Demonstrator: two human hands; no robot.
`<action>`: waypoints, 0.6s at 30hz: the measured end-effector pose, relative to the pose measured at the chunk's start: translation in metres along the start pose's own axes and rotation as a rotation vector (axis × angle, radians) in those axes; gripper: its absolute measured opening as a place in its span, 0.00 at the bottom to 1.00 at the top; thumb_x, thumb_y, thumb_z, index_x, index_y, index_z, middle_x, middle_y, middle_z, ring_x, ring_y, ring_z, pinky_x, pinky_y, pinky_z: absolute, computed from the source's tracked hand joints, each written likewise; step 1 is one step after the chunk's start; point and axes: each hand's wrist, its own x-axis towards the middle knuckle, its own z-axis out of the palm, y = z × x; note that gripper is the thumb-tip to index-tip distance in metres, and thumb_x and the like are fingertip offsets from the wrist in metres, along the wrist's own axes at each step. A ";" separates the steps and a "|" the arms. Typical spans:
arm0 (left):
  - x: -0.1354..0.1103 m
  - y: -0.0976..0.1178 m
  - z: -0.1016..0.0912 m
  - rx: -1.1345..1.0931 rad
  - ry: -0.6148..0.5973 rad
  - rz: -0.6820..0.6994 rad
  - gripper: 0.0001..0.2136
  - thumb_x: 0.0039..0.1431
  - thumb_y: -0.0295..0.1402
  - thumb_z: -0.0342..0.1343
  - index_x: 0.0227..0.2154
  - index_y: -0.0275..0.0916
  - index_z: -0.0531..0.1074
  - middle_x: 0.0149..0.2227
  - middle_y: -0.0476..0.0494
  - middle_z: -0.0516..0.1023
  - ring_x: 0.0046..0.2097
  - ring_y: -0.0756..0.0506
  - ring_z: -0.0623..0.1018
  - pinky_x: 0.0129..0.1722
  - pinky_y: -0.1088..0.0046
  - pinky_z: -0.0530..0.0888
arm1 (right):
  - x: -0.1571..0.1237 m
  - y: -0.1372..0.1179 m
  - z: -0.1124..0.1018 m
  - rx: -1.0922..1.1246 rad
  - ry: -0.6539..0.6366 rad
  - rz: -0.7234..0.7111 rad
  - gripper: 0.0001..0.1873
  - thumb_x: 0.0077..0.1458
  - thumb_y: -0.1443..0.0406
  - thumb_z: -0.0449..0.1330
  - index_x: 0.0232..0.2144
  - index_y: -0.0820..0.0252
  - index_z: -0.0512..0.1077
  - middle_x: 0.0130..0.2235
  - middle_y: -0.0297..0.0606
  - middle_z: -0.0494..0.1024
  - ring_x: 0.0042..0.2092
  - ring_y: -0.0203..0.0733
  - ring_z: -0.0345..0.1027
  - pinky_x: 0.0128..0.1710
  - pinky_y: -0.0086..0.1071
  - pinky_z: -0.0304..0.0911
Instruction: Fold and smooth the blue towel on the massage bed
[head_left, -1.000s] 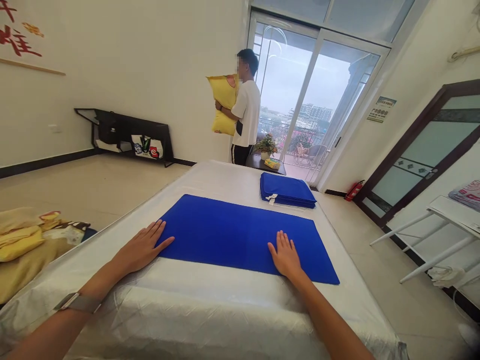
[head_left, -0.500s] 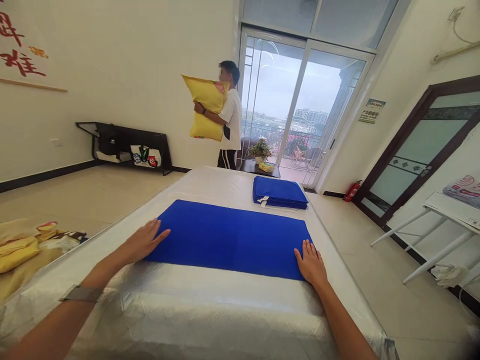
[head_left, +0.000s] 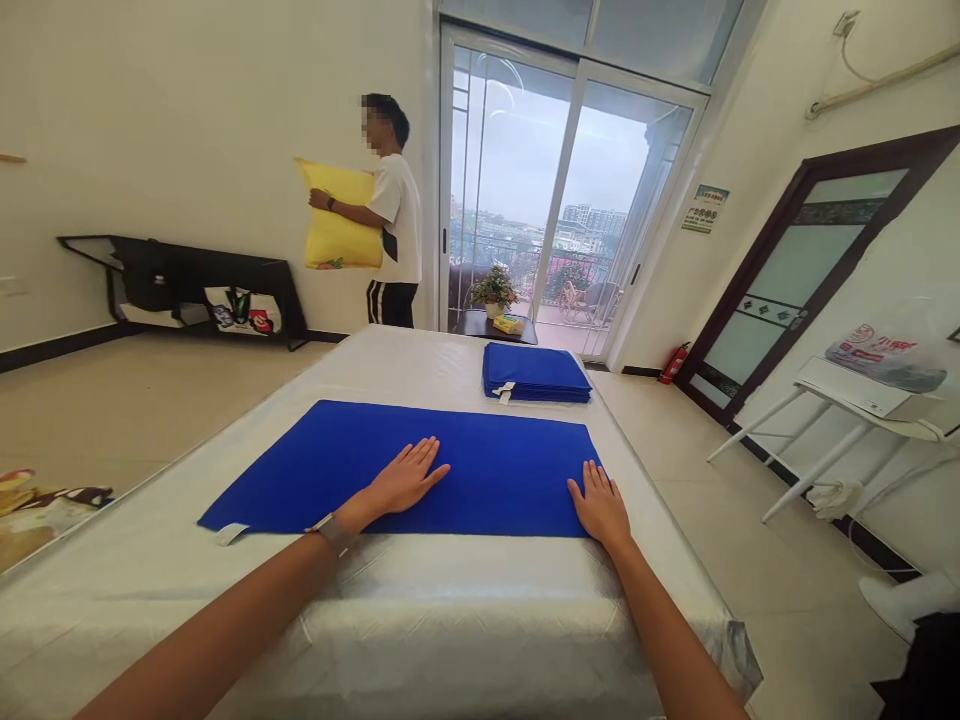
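Note:
A blue rectangular cloth point(head_left: 495, 470) lies flat across the near part of a mattress point(head_left: 420, 580) with a shiny pale cover. Near the cloth's middle, my left hand point(head_left: 406, 478) rests palm down with its fingers stretched out. My right hand point(head_left: 601, 505) lies flat on the cloth's right end, fingers spread. Neither hand grips anything. A white tag point(head_left: 232, 534) sticks out at the cloth's near left corner. Beyond it, toward the far right of the mattress, sits a stack of folded blue cloths point(head_left: 536, 372) with white tags showing.
Past the far end a person point(head_left: 401, 220) holds a yellow pillow point(head_left: 341, 220). A plant pot stands on a small dark table point(head_left: 487, 327). On the right is a white table point(head_left: 862, 400) bearing a plastic bag. Yellow fabric point(head_left: 45, 515) lies at left.
My left hand has slid right from the cloth's left edge to near its middle, uncovering the tag. My right hand stays at the right end. The view has turned rightward.

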 end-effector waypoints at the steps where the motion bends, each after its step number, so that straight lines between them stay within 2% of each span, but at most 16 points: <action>1: -0.003 -0.012 0.001 0.013 -0.002 -0.014 0.39 0.66 0.57 0.28 0.70 0.33 0.47 0.72 0.38 0.47 0.73 0.41 0.48 0.70 0.59 0.46 | 0.000 0.000 0.000 0.001 -0.002 0.000 0.39 0.68 0.48 0.33 0.72 0.67 0.43 0.73 0.39 0.43 0.73 0.41 0.35 0.71 0.41 0.31; 4: -0.015 -0.055 -0.003 0.059 -0.001 -0.094 0.39 0.66 0.56 0.28 0.70 0.32 0.46 0.72 0.38 0.47 0.73 0.41 0.48 0.70 0.57 0.47 | 0.000 0.001 0.000 0.012 -0.005 0.001 0.40 0.68 0.48 0.33 0.72 0.67 0.42 0.73 0.39 0.43 0.73 0.42 0.34 0.71 0.42 0.30; 10: -0.043 -0.163 -0.022 0.101 0.030 -0.332 0.40 0.65 0.55 0.28 0.70 0.27 0.47 0.72 0.33 0.47 0.73 0.37 0.48 0.69 0.53 0.49 | 0.001 0.002 0.000 -0.006 -0.009 -0.001 0.39 0.68 0.48 0.33 0.72 0.66 0.42 0.73 0.38 0.43 0.73 0.42 0.34 0.71 0.42 0.32; 12: -0.053 -0.193 -0.026 0.107 0.060 -0.401 0.40 0.65 0.54 0.29 0.69 0.26 0.48 0.72 0.32 0.49 0.72 0.36 0.50 0.68 0.52 0.50 | 0.001 0.001 0.000 -0.018 -0.009 0.001 0.39 0.68 0.48 0.33 0.72 0.66 0.42 0.73 0.38 0.43 0.73 0.42 0.35 0.71 0.42 0.32; 15: -0.064 -0.217 -0.026 0.105 0.108 -0.443 0.40 0.65 0.54 0.30 0.69 0.26 0.49 0.71 0.31 0.52 0.72 0.36 0.52 0.68 0.52 0.51 | 0.002 0.002 0.000 -0.045 -0.015 0.004 0.39 0.68 0.48 0.33 0.72 0.66 0.41 0.73 0.38 0.43 0.73 0.43 0.35 0.71 0.42 0.33; 18: -0.067 -0.217 -0.026 0.085 0.122 -0.451 0.41 0.64 0.55 0.30 0.69 0.25 0.49 0.71 0.31 0.51 0.72 0.36 0.52 0.68 0.53 0.51 | 0.003 0.004 -0.001 -0.073 -0.042 0.004 0.39 0.68 0.48 0.34 0.72 0.66 0.41 0.73 0.39 0.42 0.73 0.43 0.35 0.71 0.43 0.33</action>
